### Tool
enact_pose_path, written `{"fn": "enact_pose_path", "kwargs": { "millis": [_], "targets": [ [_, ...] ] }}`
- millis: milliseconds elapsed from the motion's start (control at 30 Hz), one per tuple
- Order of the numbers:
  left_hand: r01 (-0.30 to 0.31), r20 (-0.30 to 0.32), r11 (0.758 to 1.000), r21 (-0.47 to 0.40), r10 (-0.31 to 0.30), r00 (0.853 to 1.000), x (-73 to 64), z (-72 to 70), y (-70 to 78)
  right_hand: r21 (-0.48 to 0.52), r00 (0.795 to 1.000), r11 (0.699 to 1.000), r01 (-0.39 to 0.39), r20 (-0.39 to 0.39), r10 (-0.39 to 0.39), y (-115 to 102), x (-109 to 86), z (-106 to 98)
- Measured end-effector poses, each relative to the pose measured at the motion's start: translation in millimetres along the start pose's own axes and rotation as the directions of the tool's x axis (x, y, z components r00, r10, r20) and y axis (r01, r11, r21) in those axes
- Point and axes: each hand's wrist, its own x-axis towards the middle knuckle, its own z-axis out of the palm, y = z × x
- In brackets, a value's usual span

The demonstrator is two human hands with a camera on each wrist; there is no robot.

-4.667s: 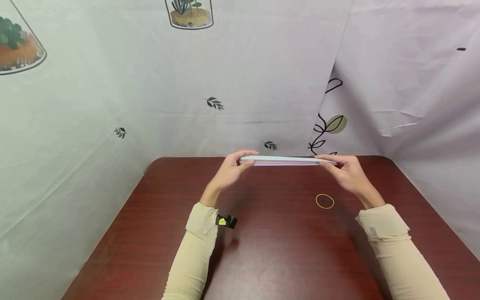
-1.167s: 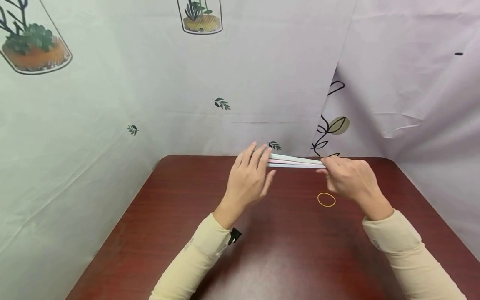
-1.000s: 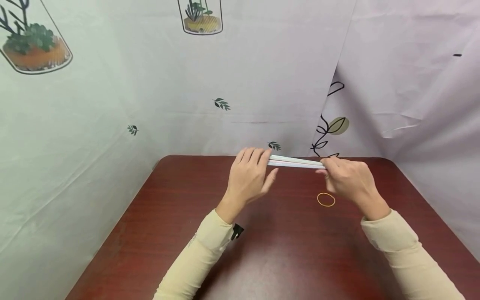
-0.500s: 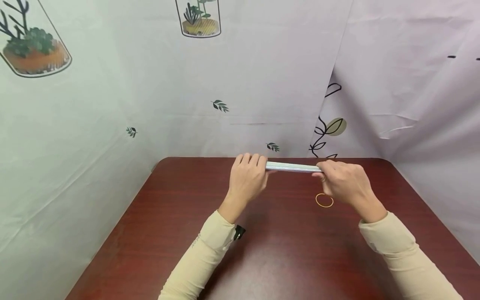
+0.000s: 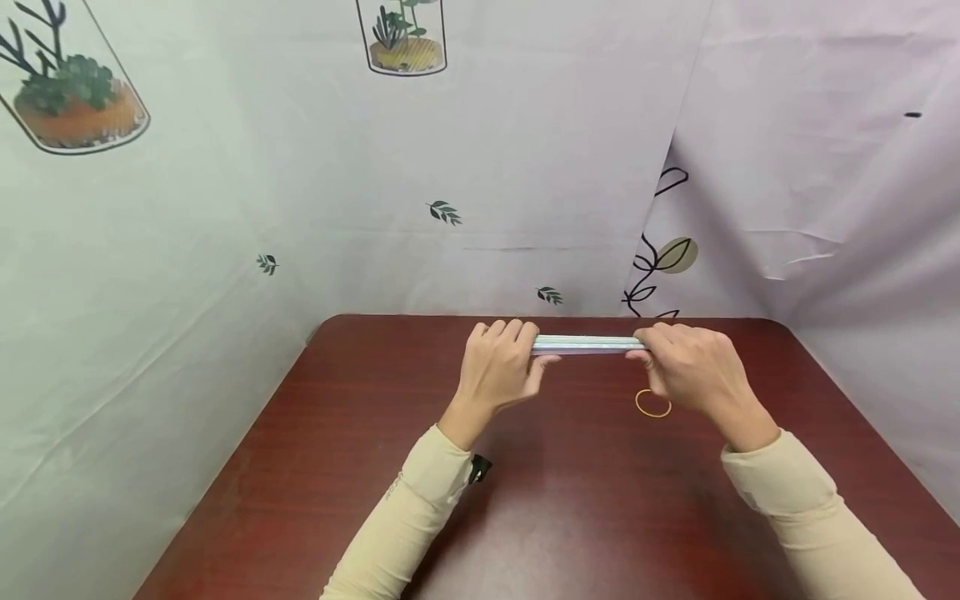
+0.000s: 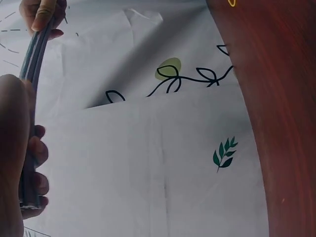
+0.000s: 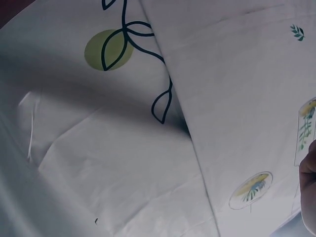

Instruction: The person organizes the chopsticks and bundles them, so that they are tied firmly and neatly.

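A thin layered bundle of pastel strips, pale green, white and lavender, is held level above the far part of the table. Its exact kind cannot be told from this edge-on view. My left hand has its fingers curled over the left end, thumb below. In the left wrist view, fingertips come round the far side of the bundle. My right hand grips the right end, which it hides. Only a bit of that hand enters the right wrist view, where the bundle is out of sight.
On the dark red wooden table lies a yellow rubber band, just below my right hand. A pale printed cloth hangs behind and beside the table. A black strap piece shows at my left cuff.
Both hands earlier pinched the ends; the right turned to a fist-like grip. My left fingers went from straight to curled over the bundle. Its layers came closer together, and it sank slightly and levelled.
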Motion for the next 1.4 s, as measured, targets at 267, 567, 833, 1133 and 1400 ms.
{"fn": "enact_pose_path", "kwargs": {
  "millis": [267, 567, 833, 1133, 1400],
  "targets": [
    [0.007, -0.148, 0.996, 0.086, 0.006, 0.989, -2.9, 5.8, 0.5, -0.019, 1.0, 1.0, 0.014, 0.001, -0.014, -3.6, 2.9, -0.6],
    [0.096, -0.069, 0.988, 0.119, -0.088, 0.994, 5.1, -0.6, 6.4, -0.076, 0.999, 0.997, 0.034, -0.005, -0.034, -2.8, 1.9, 2.0],
    [0.147, 0.01, 0.98, 0.133, -0.149, 0.989, 7.0, -2.7, 15.9, -0.117, 0.998, 0.993, -0.002, -0.059, -0.005, -6.6, -2.1, 8.3],
    [0.146, -0.067, 0.987, 0.074, -0.141, 0.988, 10.1, -1.1, 16.2, -0.109, 0.998, 0.993, -0.05, -0.045, 0.046, -11.9, 1.0, 8.2],
    [0.12, 0.05, 0.988, 0.096, -0.125, 0.991, 9.7, -6.2, 16.4, -0.067, 0.998, 0.997, -0.035, -0.058, 0.031, -13.1, -3.8, 12.8]
  ]
}}
